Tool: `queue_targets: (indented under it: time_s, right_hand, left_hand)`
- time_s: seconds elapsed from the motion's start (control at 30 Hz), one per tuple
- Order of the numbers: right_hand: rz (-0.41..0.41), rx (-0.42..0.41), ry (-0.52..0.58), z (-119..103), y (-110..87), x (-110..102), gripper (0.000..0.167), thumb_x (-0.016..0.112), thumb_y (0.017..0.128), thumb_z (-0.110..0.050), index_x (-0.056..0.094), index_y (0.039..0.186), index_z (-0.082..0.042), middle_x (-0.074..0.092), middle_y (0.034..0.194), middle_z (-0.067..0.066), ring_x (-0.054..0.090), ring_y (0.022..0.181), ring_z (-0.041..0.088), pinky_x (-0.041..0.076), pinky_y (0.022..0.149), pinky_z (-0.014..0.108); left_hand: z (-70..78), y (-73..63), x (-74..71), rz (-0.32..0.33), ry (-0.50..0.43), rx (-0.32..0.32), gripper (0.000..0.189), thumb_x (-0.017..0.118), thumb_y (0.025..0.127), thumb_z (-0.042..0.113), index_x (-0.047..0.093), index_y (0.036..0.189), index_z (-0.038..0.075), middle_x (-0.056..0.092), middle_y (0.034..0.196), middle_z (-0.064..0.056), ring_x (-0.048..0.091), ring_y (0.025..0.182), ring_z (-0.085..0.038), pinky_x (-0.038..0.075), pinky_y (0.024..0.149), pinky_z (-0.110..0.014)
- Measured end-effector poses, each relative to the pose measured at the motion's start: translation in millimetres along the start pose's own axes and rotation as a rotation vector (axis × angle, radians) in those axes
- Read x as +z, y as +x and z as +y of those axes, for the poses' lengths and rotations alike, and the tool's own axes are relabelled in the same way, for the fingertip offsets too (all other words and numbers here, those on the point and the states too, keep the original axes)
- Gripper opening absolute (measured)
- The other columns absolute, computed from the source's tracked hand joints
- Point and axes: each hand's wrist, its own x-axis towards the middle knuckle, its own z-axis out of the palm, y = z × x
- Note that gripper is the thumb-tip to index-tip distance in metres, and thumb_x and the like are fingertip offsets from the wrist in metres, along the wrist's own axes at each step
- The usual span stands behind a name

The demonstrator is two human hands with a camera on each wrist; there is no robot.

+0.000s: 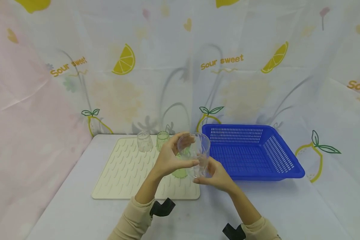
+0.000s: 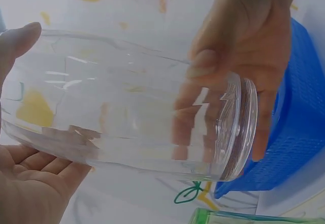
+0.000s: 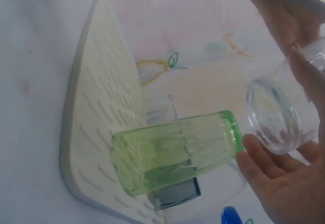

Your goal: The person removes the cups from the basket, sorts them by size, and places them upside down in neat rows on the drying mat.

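A tall clear drinking glass (image 1: 201, 146) is held between both hands above the mat's right part, tilted, its wide mouth up. My left hand (image 1: 169, 160) grips it near the mouth, thumb on the near side and fingers behind. Lower down, my right hand (image 1: 218, 178) holds it around the thick base (image 2: 238, 132). Just behind the hands, a green glass (image 3: 177, 150) stands upside down on the cream drying mat (image 1: 123, 180); in the head view the hands and clear glass partly hide it.
Farther back on the mat stand a small clear glass (image 1: 144, 142) and a small dark greenish glass (image 1: 162, 138). To the right sits a blue plastic basket (image 1: 285, 170) with perforated sides. A lemon-printed cloth (image 1: 156, 93) hangs behind the table.
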Motion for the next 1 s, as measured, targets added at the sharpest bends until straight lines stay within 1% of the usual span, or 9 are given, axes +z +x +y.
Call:
queue_targets:
  time_s: [0.1, 0.2, 0.3, 0.4, 0.57, 0.7, 0.83, 0.9, 1.0]
  right_hand:
    - [0.010, 0.018, 0.023, 7, -2.9, 3, 0.074, 0.077, 0.077, -0.007, 0.038, 0.139, 0.001, 0.049, 0.135, 0.017, 0.050, 0.122, 0.029, 0.045, 0.100, 0.030]
    - [0.030, 0.027, 0.073, 12, -6.4, 2, 0.069, 0.077, 0.076, -0.005, 0.042, 0.135, 0.004, 0.051, 0.131, 0.020, 0.052, 0.120, 0.029, 0.047, 0.098, 0.027]
    - [0.052, 0.030, 0.158, 13, -10.8, -1, 0.069, 0.077, 0.074, -0.002, 0.040, 0.131, 0.011, 0.052, 0.127, 0.019, 0.056, 0.115, 0.021, 0.050, 0.095, 0.028]
    - [0.076, 0.021, 0.253, 13, -15.4, -8, 0.071, 0.077, 0.073, 0.001, 0.038, 0.131, 0.014, 0.053, 0.123, 0.013, 0.058, 0.109, 0.014, 0.053, 0.089, 0.028]
    - [0.120, -0.029, 0.387, 7, -21.8, -26, 0.059, 0.072, 0.076, 0.007, 0.045, 0.128, 0.002, 0.051, 0.122, 0.007, 0.056, 0.106, 0.013, 0.055, 0.085, 0.024]
    - [0.176, -0.076, 0.463, -4, -24.1, -37, 0.055, 0.064, 0.080, 0.010, 0.045, 0.129, -0.005, 0.047, 0.126, 0.007, 0.054, 0.113, 0.016, 0.051, 0.091, 0.023]
    - [0.282, -0.105, 0.547, -16, -21.6, -42, 0.051, 0.060, 0.084, 0.009, 0.046, 0.129, -0.007, 0.047, 0.131, 0.005, 0.051, 0.119, 0.015, 0.045, 0.100, 0.025]
    - [0.325, -0.122, 0.601, -21, -18.1, -42, 0.048, 0.061, 0.084, 0.008, 0.048, 0.127, -0.007, 0.049, 0.130, 0.005, 0.051, 0.120, 0.015, 0.041, 0.103, 0.027]
    - [0.354, -0.159, 0.693, -27, -11.1, -42, 0.043, 0.064, 0.085, 0.006, 0.051, 0.125, -0.005, 0.054, 0.125, 0.007, 0.054, 0.117, 0.016, 0.040, 0.105, 0.029]
  left_hand:
    - [0.6, 0.0, -0.5, -0.003, -0.028, -0.001, 0.075, 0.078, 0.066, -0.007, 0.039, 0.131, -0.013, 0.054, 0.125, -0.027, 0.052, 0.119, -0.036, 0.044, 0.103, -0.033]
    - [-0.8, -1.2, -2.2, -0.017, -0.053, 0.005, 0.075, 0.076, 0.067, -0.010, 0.038, 0.131, -0.013, 0.052, 0.126, -0.029, 0.050, 0.120, -0.039, 0.043, 0.104, -0.034]
    - [-2.3, -4.2, -6.4, -0.039, -0.094, 0.012, 0.075, 0.075, 0.069, -0.009, 0.035, 0.132, -0.013, 0.048, 0.127, -0.032, 0.047, 0.122, -0.042, 0.041, 0.106, -0.035]
    - [-4.6, -8.4, -12.1, -0.064, -0.130, 0.017, 0.076, 0.075, 0.071, -0.006, 0.032, 0.133, -0.013, 0.045, 0.128, -0.035, 0.045, 0.123, -0.043, 0.040, 0.107, -0.036]
    - [-8.9, -13.6, -19.1, -0.100, -0.152, 0.021, 0.077, 0.077, 0.074, 0.003, 0.031, 0.134, -0.014, 0.043, 0.127, -0.038, 0.043, 0.122, -0.048, 0.039, 0.107, -0.039]
    - [-10.2, -18.5, -19.9, -0.093, -0.125, -0.063, 0.082, 0.079, 0.073, 0.007, 0.030, 0.136, -0.013, 0.043, 0.126, -0.036, 0.042, 0.120, -0.052, 0.040, 0.106, -0.038]
    - [-9.2, -22.6, -17.5, -0.083, -0.051, -0.186, 0.088, 0.079, 0.072, 0.007, 0.026, 0.139, -0.011, 0.044, 0.129, -0.029, 0.047, 0.121, -0.044, 0.041, 0.106, -0.037]
    - [-9.4, -23.7, -16.0, -0.079, -0.003, -0.221, 0.089, 0.080, 0.070, 0.007, 0.027, 0.139, -0.011, 0.046, 0.130, -0.028, 0.049, 0.120, -0.042, 0.041, 0.106, -0.039]
    - [-11.3, -25.1, -14.0, -0.064, 0.074, -0.255, 0.088, 0.082, 0.068, 0.009, 0.032, 0.138, -0.008, 0.049, 0.130, -0.023, 0.051, 0.119, -0.038, 0.042, 0.105, -0.040]
